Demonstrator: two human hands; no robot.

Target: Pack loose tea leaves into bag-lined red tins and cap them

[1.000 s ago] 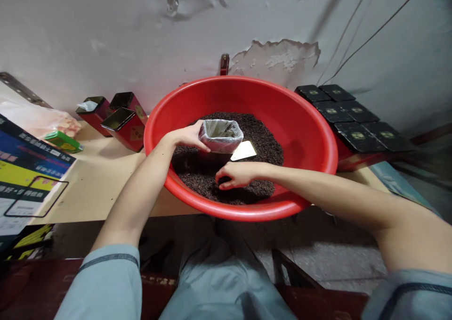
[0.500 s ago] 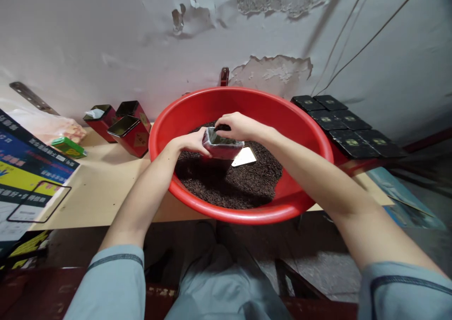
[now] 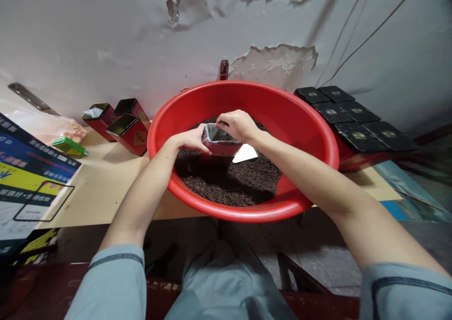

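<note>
A big red basin (image 3: 310,122) on the table holds a heap of dark loose tea leaves (image 3: 233,183). In its middle stands a small tin lined with a clear plastic bag (image 3: 217,141). My left hand (image 3: 192,140) grips the tin's left side. My right hand (image 3: 237,124) hovers over the bag's mouth with fingers curled down and pinched together; what they hold is hidden. A pale flat card (image 3: 245,153) lies on the leaves just right of the tin.
Three open red tins (image 3: 122,122) stand at the left by the wall, one with a bag inside. Several black lids (image 3: 353,115) lie in rows at the right. A green box (image 3: 70,146) and printed cartons (image 3: 28,178) sit far left. My knees are under the table.
My right hand rose from the leaves at the basin's front to the mouth of the lined tin, where it now stays. My left hand kept its hold on the tin.
</note>
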